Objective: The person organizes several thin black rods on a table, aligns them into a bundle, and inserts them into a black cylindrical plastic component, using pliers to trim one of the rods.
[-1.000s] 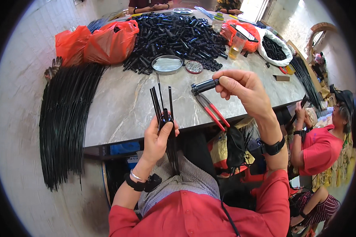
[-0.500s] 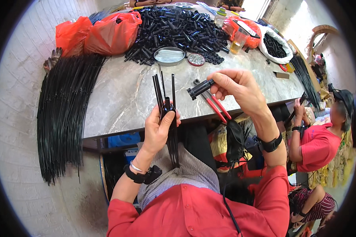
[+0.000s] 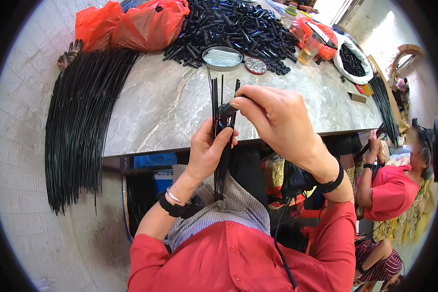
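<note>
My left hand (image 3: 205, 155) is closed around a bundle of thin black umbrella ribs (image 3: 215, 97), which stand up above the fingers and hang down below them over my lap. A dark ring-shaped part sits among the ribs by the thumb. In my right hand (image 3: 287, 124) is a black plastic umbrella runner (image 3: 226, 110), a short tube pinched between thumb and fingers. It is tilted, its lower end among the ribs just over the left thumb. Whether it touches the ring part cannot be made out.
Many black tubes (image 3: 228, 34) are heaped at the table's back, near a metal dish of thin pins (image 3: 222, 57) and a red-rimmed dish (image 3: 255, 65). Long black ribs (image 3: 82, 131) overhang the left edge. Red bags (image 3: 151, 27) stand behind. A co-worker (image 3: 392, 180) sits at right.
My right hand has brought the runner left and down from beside the bundle to the ribs above my left thumb. The red-handled tool on the table is now hidden behind my right hand.
</note>
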Tool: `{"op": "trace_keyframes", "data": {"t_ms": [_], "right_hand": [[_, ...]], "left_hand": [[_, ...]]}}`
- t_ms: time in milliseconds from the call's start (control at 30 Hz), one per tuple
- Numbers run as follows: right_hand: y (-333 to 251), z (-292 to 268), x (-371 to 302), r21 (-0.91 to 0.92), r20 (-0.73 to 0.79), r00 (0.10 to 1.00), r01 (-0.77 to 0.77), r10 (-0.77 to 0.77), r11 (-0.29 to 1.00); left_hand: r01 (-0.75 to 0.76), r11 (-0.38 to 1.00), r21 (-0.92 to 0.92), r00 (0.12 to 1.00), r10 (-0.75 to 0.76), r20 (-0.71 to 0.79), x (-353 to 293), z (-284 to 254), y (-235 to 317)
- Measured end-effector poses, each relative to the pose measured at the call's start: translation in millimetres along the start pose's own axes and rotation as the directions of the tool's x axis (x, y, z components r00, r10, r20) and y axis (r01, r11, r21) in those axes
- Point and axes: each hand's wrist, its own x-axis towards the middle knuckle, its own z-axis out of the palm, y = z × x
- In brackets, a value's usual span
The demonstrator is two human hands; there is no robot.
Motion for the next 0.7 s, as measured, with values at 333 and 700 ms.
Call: {"op": "trace_keyframes", "data": {"t_ms": [333,700], "right_hand": [[8.6,-1.1,36.4,-0.222,0.334,0.943,0.084,-0.005,0.971],[20.1,8.0,47.2,-0.291,0.393,0.919,0.100,0.024,0.951]], "left_hand": [[-0.022,0.998,-0.057,0.998,0.018,-0.054,5.0,8.7,-2.3],[-0.002,0.999,-0.048,0.996,-0.002,-0.084,6.0,7.1,-5.9]]}}
